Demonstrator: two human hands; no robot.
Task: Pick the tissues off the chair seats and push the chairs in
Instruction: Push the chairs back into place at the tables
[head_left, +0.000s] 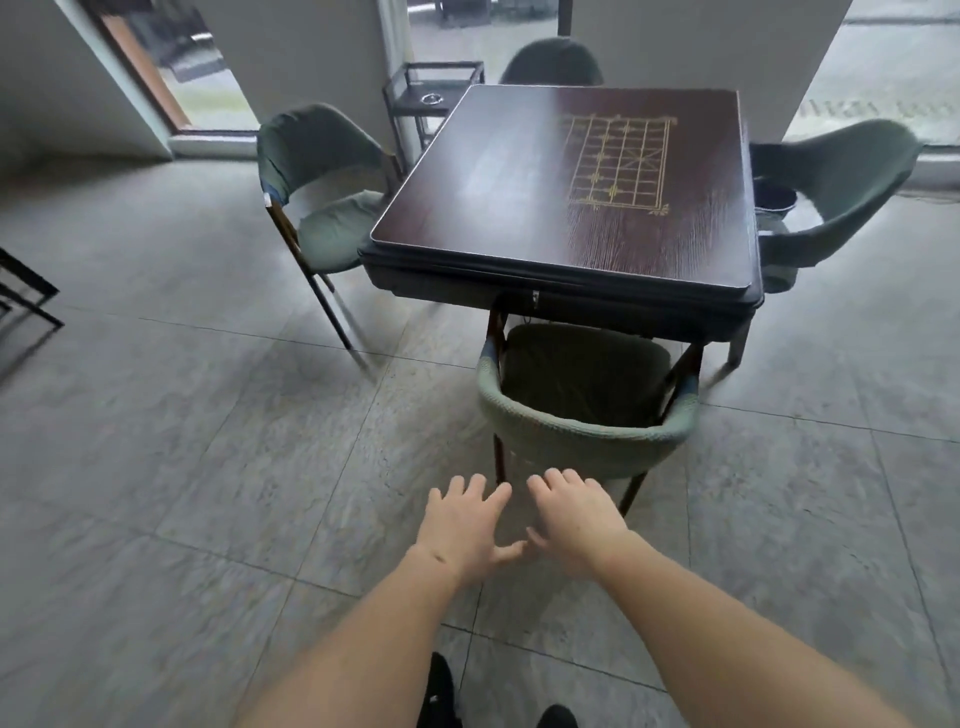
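Hands, left hand and right hand, hover empty with grip open just behind the near chair, its seat bare of tissues, partly under the desk; next move likely requires pushing it in.

The table top looks like dark wood-grain veneer, polished enough to throw back pale window light, with a fine gold-coloured grid inlaid or printed on it — which, I cannot tell. The nearest chair wears a nubbly grey-green woven cloth over its curved back, matt, on thin dark legs. The chair at the left has the same soft matt fabric, and its legs look like slim dark metal. The floor is large grey stone-look tiles — mottled, with a dull sheen. Both hands are bare skin.
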